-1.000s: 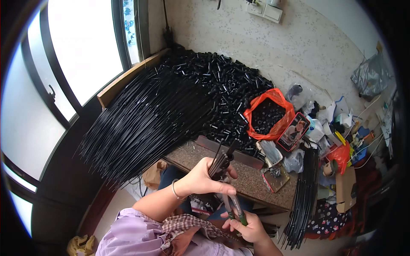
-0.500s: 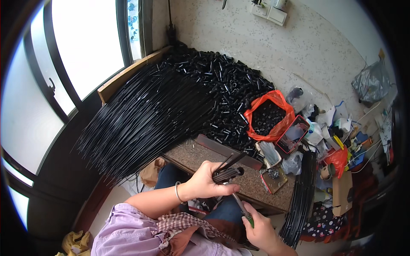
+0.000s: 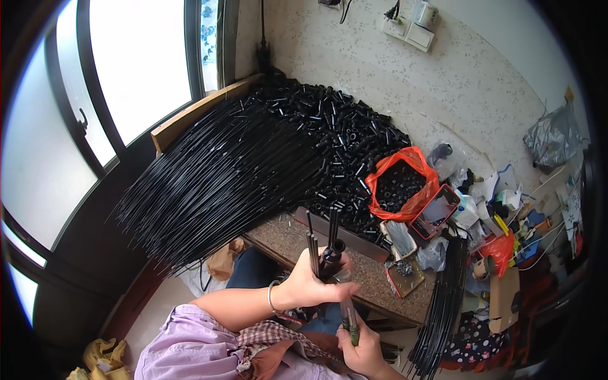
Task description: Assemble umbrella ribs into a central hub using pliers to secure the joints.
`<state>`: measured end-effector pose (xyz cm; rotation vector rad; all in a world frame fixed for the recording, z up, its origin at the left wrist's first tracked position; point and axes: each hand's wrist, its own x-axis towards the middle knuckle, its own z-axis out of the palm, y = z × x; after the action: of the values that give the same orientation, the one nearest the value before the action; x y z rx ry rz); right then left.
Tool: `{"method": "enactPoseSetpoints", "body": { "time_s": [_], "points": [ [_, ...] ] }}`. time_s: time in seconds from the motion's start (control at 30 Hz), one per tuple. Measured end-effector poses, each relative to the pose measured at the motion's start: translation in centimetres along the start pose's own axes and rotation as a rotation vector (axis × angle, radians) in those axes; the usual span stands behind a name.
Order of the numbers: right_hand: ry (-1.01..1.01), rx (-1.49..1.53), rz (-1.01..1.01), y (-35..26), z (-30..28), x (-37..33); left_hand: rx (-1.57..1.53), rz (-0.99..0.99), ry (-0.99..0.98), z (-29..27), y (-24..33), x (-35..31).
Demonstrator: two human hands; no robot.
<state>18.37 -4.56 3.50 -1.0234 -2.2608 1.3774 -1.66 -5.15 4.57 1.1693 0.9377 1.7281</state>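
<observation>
Upright in my left hand (image 3: 310, 282) is a bundle of thin black rods (image 3: 332, 225), gripped together with a short black tubular piece (image 3: 331, 253) whose hollow end faces up. Below and to the right, my right hand (image 3: 364, 351) is wrapped round a slim tool (image 3: 349, 313) with green at its grip. The tool's upper end reaches my left thumb; what it touches there I cannot make out. Beyond my hands a wide heap of long thin black rods (image 3: 209, 183) lies on the left of the bench, beside a pile of short black tubular pieces (image 3: 342, 126).
The speckled bench (image 3: 278, 237) has a metal strip (image 3: 361, 237) along it. An orange-red bag (image 3: 380, 206) of small black parts sits behind a phone (image 3: 436, 211), a box of pins (image 3: 400, 239) and a small tray (image 3: 405, 278). More rods (image 3: 437, 310) hang at the right edge, near clutter.
My left hand has turned, so the rods now stand upright and the tubular piece's hollow end faces up. My right hand and the tool have shifted slightly left and down.
</observation>
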Motion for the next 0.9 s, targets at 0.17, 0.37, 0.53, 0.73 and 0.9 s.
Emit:
{"method": "enactPoseSetpoints", "body": {
  "time_s": [0.17, 0.37, 0.53, 0.73, 0.9],
  "points": [
    [0.022, 0.1, -0.104, 1.6, -0.2, 0.4, 0.114, 0.028, -0.05, -0.2, 0.2, 0.3],
    [0.306, -0.28, -0.194, 8.6, -4.6, 4.0, 0.191, -0.058, -0.054, -0.6, 0.0, 0.4],
    [0.394, -0.705, 0.174, 14.3, -3.9, 4.2, 0.256, -0.009, -0.029, -1.7, -1.8, -1.2],
    [0.505, -0.834, 0.125, 17.7, -4.2, 4.0, 0.0, -0.019, -0.178, -3.8, -0.2, -0.5],
    [0.517, -0.869, 0.044, 18.1, -4.3, 3.8, -0.846, 0.329, -0.254, -8.9, 3.5, 1.5]
  ]
}}
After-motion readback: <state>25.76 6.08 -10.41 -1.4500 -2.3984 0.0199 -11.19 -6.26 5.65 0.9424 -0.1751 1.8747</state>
